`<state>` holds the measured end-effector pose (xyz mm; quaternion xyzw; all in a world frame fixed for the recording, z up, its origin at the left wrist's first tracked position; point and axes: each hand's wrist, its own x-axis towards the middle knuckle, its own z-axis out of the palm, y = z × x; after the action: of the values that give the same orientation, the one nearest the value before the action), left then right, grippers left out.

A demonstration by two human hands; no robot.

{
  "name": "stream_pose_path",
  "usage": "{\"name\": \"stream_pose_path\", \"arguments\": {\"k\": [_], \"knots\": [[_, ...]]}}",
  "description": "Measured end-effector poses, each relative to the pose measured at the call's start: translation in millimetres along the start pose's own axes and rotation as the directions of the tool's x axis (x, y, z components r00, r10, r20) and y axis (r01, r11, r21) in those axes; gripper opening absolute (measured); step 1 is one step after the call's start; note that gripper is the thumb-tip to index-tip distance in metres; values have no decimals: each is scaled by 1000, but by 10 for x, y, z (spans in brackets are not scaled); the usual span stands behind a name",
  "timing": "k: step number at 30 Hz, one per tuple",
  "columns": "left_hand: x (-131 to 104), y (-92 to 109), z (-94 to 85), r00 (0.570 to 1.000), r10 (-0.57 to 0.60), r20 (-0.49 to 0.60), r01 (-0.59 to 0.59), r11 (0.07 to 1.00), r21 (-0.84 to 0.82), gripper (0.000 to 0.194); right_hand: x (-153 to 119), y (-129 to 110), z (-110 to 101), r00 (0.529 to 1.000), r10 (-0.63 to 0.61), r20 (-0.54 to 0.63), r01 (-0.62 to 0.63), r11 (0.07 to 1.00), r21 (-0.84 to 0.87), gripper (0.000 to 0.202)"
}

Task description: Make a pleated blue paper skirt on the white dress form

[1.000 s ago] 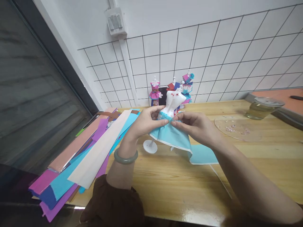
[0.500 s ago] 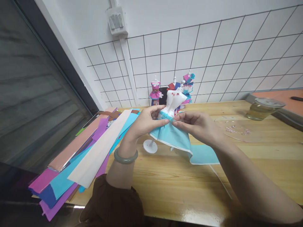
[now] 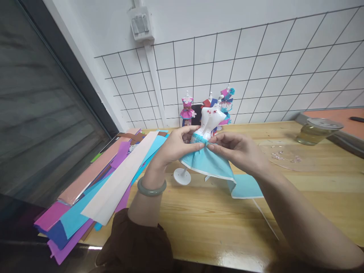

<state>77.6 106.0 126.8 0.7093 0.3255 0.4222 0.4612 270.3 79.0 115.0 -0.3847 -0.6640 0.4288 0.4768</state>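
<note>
A small white mannequin [image 3: 211,118] leans to the right, its round white base [image 3: 182,176] raised at the lower left. Gathered light-blue fabric [image 3: 210,163] with a white edge wraps its waist and trails to the right onto the table. My left hand [image 3: 179,146] pinches the gathers at the waist from the left, thumb in front. From the right, my right hand [image 3: 234,148] pinches the same gathered edge between thumb and fingers, close to the left thumb tip. The back of the waist is hidden.
Coloured paper strips [image 3: 122,178] are piled on the left of the wooden table [image 3: 199,227]. Small dressed mannequins [image 3: 187,108] stand behind. At the right are a clear plate [image 3: 301,163] with beads and a cup of yellowish liquid [image 3: 311,135].
The mannequin and its base have shifted slightly to the right, and the fabric's white hem has moved a little right. Both hands keep their pinch.
</note>
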Motion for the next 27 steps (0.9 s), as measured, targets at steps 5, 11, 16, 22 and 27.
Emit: {"name": "stream_pose_path", "arguments": {"k": [5, 11, 16, 22, 27], "knots": [[-4, -6, -2, 1000, 13, 9, -13, 1000, -18, 57, 2, -17, 12, 999, 30, -22, -29, 999, 44, 31], [1, -17, 2, 1000, -7, 1, 7, 999, -45, 60, -4, -20, 19, 999, -1, -36, 1, 1000, 5, 33], [6, -18, -4, 1000, -22, -16, 22, 1000, -22, 60, -8, -29, 19, 997, -64, -49, 64, 998, 7, 31], [4, -26, -16, 1000, -15, -7, 15, 1000, -18, 59, -9, -48, 28, 997, -69, -45, 72, 995, 66, 27], [-3, 7, -20, 999, -35, -20, 34, 999, -34, 59, -15, -71, -11, 997, 1, -72, 3, 999, 52, 29]]}}
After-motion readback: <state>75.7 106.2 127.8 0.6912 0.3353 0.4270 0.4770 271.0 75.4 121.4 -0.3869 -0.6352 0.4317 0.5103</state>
